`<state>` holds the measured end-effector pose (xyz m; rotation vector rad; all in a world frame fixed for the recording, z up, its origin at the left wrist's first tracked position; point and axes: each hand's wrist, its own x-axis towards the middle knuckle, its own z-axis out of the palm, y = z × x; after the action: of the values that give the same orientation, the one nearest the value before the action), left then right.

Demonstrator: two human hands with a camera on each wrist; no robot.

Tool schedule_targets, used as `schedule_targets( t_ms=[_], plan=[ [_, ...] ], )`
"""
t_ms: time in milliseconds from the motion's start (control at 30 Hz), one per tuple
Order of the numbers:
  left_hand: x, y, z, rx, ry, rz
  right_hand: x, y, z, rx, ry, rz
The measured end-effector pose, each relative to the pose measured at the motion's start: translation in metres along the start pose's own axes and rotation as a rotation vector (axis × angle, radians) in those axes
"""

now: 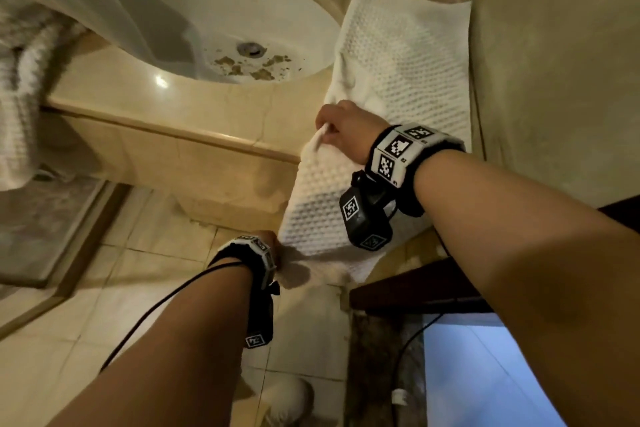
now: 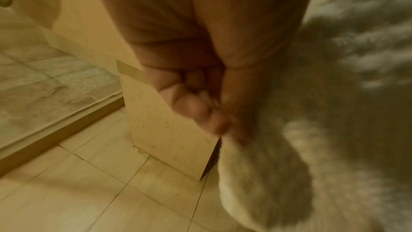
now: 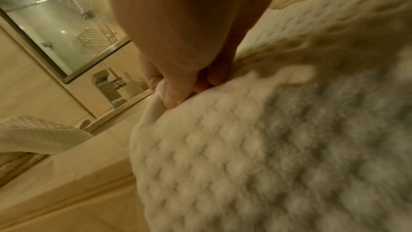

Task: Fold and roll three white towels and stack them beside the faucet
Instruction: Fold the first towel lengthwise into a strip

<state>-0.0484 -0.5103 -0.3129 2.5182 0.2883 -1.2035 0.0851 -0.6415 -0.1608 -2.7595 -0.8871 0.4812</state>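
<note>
A white waffle-weave towel [image 1: 408, 55] lies lengthwise on the counter to the right of the sink, its near part hanging over the counter's front edge [image 1: 318, 204]. My right hand [image 1: 337, 128] pinches the towel's left edge at the counter's edge; the right wrist view shows the fingers [image 3: 169, 94] curled round the hem of the towel [image 3: 245, 156]. My left hand [image 1: 270, 239] is lower and holds the hanging end's corner; in the left wrist view its fingers [image 2: 200, 110] pinch the blurred cloth [image 2: 278, 165]. The faucet [image 3: 109, 85] stands behind the basin.
The round white basin [image 1: 242, 10] has brown debris around its drain. More white towels [image 1: 24, 80] hang and pile at the left, and one [image 3: 37, 133] lies on the counter. A dark wooden piece [image 1: 415, 284] juts out below right. The tiled floor [image 1: 104, 288] lies beneath.
</note>
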Motion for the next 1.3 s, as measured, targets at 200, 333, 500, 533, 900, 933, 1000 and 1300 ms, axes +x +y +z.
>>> schedule_targets(
  t_ms=[200, 333, 500, 533, 900, 933, 1000, 1300],
  plan=[
    [-0.001, 0.007, -0.011, -0.367, 0.106, 0.037, -0.002, -0.003, 0.001, 0.075, 0.015, 0.024],
    [-0.007, 0.012, -0.041, -0.694, 0.237, 0.281, -0.016, -0.004, -0.002, 0.266, 0.092, 0.065],
    [-0.029, 0.025, -0.065, -0.565, 0.251, 0.327, -0.068, 0.035, 0.006, 0.309, 0.386, 0.443],
    [-0.034, 0.028, -0.068, -0.535, 0.266, 0.324, -0.083, 0.042, 0.010, 0.333, 0.422, 0.560],
    [-0.045, 0.044, -0.089, -0.429, 0.330, 0.161, -0.133, 0.068, 0.050, 0.718, 0.356, 1.080],
    [-0.045, 0.045, -0.089, -0.416, 0.324, 0.162, -0.131, 0.069, 0.048, 0.724, 0.364, 1.081],
    [-0.044, 0.049, -0.087, -0.421, 0.324, 0.169, -0.131, 0.072, 0.047, 0.726, 0.407, 1.092],
    [-0.054, 0.046, -0.086, -0.571, 0.231, 0.158, -0.136, 0.074, 0.037, 0.947, 0.545, 1.070]
  ],
)
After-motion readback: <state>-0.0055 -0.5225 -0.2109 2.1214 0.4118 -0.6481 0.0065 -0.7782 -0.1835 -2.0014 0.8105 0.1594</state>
